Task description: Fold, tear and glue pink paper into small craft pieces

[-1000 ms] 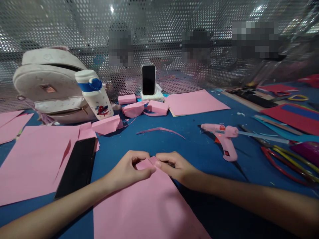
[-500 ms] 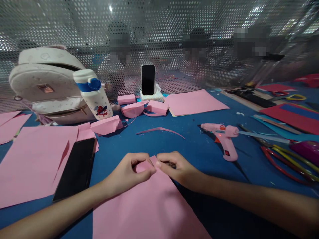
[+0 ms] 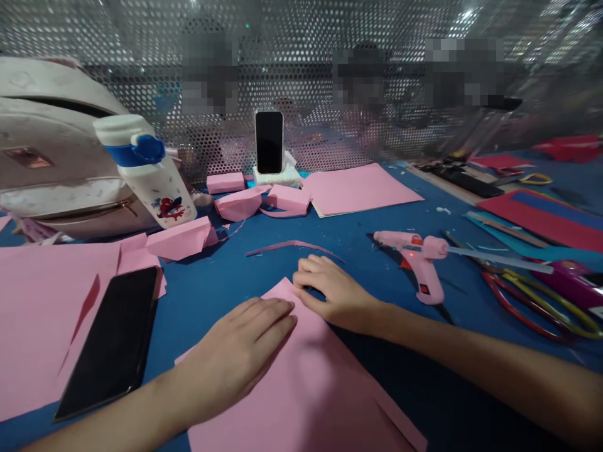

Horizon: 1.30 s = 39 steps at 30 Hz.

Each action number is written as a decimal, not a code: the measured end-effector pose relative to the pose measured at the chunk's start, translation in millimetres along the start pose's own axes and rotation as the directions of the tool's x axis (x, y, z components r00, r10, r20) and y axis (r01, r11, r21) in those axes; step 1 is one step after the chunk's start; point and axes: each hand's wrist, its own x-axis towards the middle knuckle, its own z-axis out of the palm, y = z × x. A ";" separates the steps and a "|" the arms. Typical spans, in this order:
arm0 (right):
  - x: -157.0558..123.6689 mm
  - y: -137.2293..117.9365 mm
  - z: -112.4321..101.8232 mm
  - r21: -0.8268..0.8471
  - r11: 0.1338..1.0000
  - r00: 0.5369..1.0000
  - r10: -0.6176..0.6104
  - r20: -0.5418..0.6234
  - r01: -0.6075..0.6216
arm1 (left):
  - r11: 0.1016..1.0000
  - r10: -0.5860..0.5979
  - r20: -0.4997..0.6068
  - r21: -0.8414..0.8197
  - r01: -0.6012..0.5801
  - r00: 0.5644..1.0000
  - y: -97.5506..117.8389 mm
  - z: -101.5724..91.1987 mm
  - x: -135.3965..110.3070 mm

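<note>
A pink sheet of paper lies in front of me with its far corner pointing away; a folded strip shows along its lower right edge. Flat across its left part rests my left hand, fingers stretched towards the corner. My right hand is at the right edge near that corner, fingers curled and thumb against the paper, pinching the edge. A thin pink paper strip lies just beyond the hands. To the right is a pink glue gun with a glue stick in its back.
At left are a black phone, more pink paper, a white bottle and a backpack. Folded pink paper pieces and a propped phone stand at the back. Scissors lie at right. A perforated metal screen rises behind.
My left hand has gone from pinching near the corner to lying flat on the sheet. My right hand has shifted slightly away along the edge. The view has turned a little right.
</note>
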 end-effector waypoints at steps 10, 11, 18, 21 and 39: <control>3.0 1.8 5.4 -0.028 0.999 0.997 -0.046 -0.056 0.044 | 0.999 -0.025 0.051 -0.023 0.026 0.998 -1.6 -2.8 3.0; 2.5 1.8 5.7 -0.034 0.998 0.997 -0.050 -0.061 0.048 | 0.999 -0.027 0.060 -0.025 0.029 0.998 -1.5 -3.2 3.1; -0.1 2.2 8.7 -0.054 0.996 0.993 -0.074 -0.090 0.069 | 0.997 -0.042 0.082 -0.055 0.047 0.996 -1.9 -3.7 2.7; 0.6 2.1 8.6 -0.041 0.997 0.992 -0.069 -0.107 0.065 | 0.997 -0.045 0.068 -0.066 0.049 0.997 -1.6 -3.8 3.0; 1.8 9.4 -1.8 -0.011 0.990 0.989 -0.143 0.033 0.143 | 0.995 -0.042 0.084 -0.086 0.049 0.996 -1.5 -7.7 3.6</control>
